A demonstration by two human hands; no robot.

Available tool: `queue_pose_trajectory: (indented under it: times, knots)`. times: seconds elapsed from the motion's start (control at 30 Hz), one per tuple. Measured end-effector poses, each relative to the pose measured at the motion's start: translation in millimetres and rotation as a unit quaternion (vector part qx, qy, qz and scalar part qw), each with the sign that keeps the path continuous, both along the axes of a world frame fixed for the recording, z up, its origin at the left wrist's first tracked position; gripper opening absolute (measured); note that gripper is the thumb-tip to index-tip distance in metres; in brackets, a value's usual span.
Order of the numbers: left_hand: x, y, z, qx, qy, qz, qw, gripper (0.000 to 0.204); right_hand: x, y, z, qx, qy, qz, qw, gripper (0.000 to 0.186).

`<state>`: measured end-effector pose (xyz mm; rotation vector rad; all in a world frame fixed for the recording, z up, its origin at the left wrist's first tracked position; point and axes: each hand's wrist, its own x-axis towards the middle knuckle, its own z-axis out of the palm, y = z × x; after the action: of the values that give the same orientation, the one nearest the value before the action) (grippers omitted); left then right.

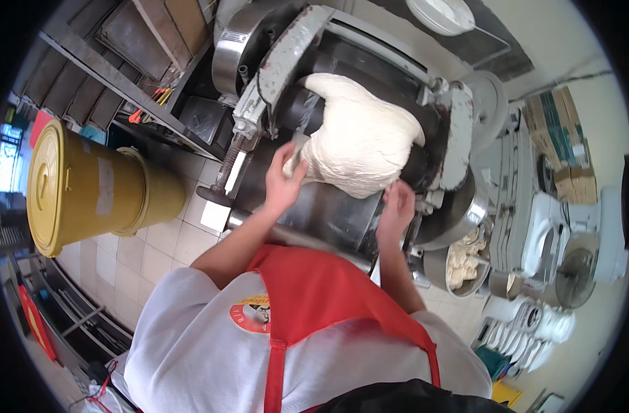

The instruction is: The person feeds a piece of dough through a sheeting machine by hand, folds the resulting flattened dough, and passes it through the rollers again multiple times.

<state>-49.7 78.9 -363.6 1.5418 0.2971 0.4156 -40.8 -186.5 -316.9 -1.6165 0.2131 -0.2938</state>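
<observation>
A big, pale lump of dough (359, 138) lies over the dark metal rollers of a dough sheeter (459, 144). Its upper left end tapers into a rounded flap, and its lower side bulges toward me. My left hand (285, 180) holds the dough's lower left edge between thumb and fingers. At the lower right edge is my right hand (397, 210), its fingers curled in and fingertips against or very close to the dough. Whatever those fingers pinch is hidden. Both forearms reach forward over the machine's near edge.
Yellow lidded bins (80, 189) stand on the tiled floor at left, below a metal rack (115, 69). A handwheel (214, 196) juts from the sheeter's left side. At right, a metal bowl (459, 268) contains more dough, near a scale (545, 234) and cardboard boxes (558, 138).
</observation>
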Motion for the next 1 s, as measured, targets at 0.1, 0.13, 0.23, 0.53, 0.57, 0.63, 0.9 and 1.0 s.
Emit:
queue_pose_trajectory:
  times: [0.1, 0.13, 0.23, 0.53, 0.57, 0.63, 0.9, 1.0]
  knots:
    - [-29, -7, -90, 0.081, 0.263, -0.001, 0.961, 0.073, -28, -17, -87, 0.007, 0.207, 0.042, 0.977, 0.052]
    - [-23, -11, -117, 0.100, 0.321, -0.089, 0.938, 0.083, -19, -11, -108, -0.024, 0.286, 0.030, 0.957, 0.054]
    - [6, -20, -142, 0.013, 0.290, -0.234, 0.928, 0.114, 6, 11, -135, -0.050, 0.388, 0.046, 0.919, 0.063]
    - [103, 21, -54, -0.007, 0.101, -0.493, 0.864, 0.106, 63, -11, -97, -0.013, 0.237, 0.278, 0.931, 0.084]
    - [104, 25, -49, 0.021, 0.092, -0.482, 0.871, 0.104, 60, -5, -95, 0.015, 0.214, 0.254, 0.943, 0.084]
    - [102, 26, -42, 0.077, 0.078, -0.469, 0.876, 0.102, 43, 8, -86, 0.075, 0.171, 0.194, 0.963, 0.085]
    - [55, -14, 30, -0.207, 0.099, -0.142, 0.963, 0.082, 43, 21, -12, 0.181, 0.105, 0.044, 0.977, 0.050]
    - [46, -10, 38, -0.235, -0.035, -0.128, 0.963, 0.072, 45, 13, 15, 0.145, 0.109, 0.039, 0.983, 0.044]
